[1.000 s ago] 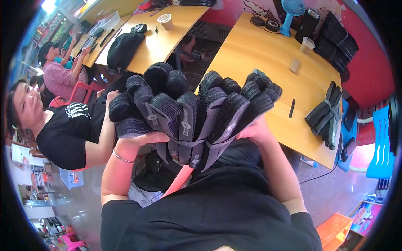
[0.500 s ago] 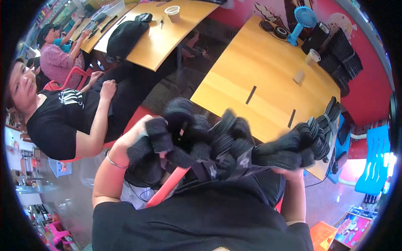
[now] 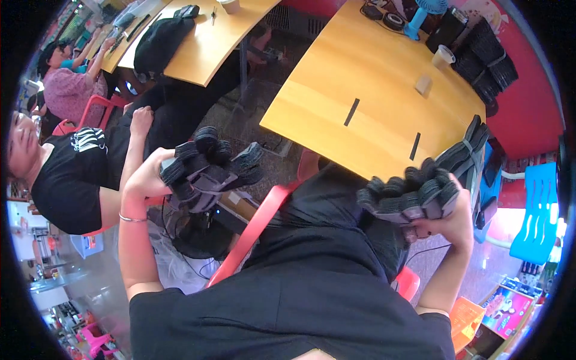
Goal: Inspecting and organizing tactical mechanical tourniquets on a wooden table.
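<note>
Both hands loaded. Left hand (image 3: pixel 150 175) closed around the left bundle (image 3: pixel 207 165): black ribbed rolls with grey faces, held out to the left of the table (image 3: pixel 324 78), apart from its near-left corner. Right hand (image 3: pixel 453 217) grips the right bundle (image 3: pixel 414 195), similar rolls, at the table's near edge, toward the right; cannot tell whether it touches the wood.

On the table: first strip (image 3: pixel 352 112), dark, short, near the front edge; second strip (image 3: pixel 415 146), alike, right of it. Cup (image 3: pixel 443 57) toward the far-right side, fan (image 3: pixel 425 13), blue, at the far end. Dark stack (image 3: pixel 485 60) along the far-right edge. Tied bundle (image 3: pixel 467 147) at the near-right corner, partly hidden.

Co-worker (image 3: pixel 69 174), black shirt, seated left of the table.
</note>
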Available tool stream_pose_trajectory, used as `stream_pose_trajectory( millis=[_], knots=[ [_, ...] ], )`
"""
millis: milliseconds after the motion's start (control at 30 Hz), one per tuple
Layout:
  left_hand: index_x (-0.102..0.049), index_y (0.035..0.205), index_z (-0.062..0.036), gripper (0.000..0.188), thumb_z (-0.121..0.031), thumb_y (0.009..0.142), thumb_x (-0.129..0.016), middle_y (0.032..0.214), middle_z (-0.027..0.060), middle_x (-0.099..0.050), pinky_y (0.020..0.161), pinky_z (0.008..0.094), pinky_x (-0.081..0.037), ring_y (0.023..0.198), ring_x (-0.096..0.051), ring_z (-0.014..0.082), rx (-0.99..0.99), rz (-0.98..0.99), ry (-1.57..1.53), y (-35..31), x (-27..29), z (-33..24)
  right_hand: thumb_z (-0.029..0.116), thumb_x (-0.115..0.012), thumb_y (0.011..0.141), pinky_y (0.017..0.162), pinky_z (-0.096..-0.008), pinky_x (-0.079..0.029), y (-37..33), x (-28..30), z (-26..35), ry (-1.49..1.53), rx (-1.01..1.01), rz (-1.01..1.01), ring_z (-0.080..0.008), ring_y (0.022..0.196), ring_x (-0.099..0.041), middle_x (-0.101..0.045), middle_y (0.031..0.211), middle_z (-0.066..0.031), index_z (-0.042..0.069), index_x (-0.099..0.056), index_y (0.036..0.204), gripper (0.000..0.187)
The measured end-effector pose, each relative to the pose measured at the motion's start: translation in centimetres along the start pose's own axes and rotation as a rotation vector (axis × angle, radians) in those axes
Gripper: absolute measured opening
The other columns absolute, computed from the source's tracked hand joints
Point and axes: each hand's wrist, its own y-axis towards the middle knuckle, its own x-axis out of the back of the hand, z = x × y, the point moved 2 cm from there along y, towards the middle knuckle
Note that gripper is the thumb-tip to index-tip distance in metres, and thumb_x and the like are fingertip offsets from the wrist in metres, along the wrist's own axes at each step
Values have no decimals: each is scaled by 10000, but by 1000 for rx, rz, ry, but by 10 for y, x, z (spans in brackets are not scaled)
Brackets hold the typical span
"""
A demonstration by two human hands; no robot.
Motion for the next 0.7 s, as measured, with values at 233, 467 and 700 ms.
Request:
stream_pose_trajectory(
  millis=[233, 467, 700],
  knots=[
    [-639, 1022, 43, 456, -161, 643, -791, 909, 119, -705, 827, 301, -493, 854, -648, 161, 278, 33, 92, 44, -41, 134, 151, -923, 466, 948, -357, -459, -29, 22, -38, 270, -125, -198, -216, 1080, -575, -585, 1190, -104, -52, -402, 1318, 1019],
    [-664, 1028, 33, 453, -166, 644, -799, 947, 132, -704, 838, 310, -493, 896, -654, 194, 559, -75, -240, 104, -107, 235, 93, -903, 450, 895, -345, -485, -57, 37, -68, 358, -262, -310, -222, 1014, -606, -605, 1129, -101, -36, -458, 1257, 930],
    [-697, 1035, -64, 519, -303, 592, -825, 998, 168, -694, 857, 359, -498, 933, -666, 291, 573, 130, 223, 97, -147, 283, 84, -914, 471, 901, -345, -478, -40, 23, -70, 269, -274, -288, -207, 1023, -598, -606, 1131, -87, -31, -461, 1264, 921]
  ],
)
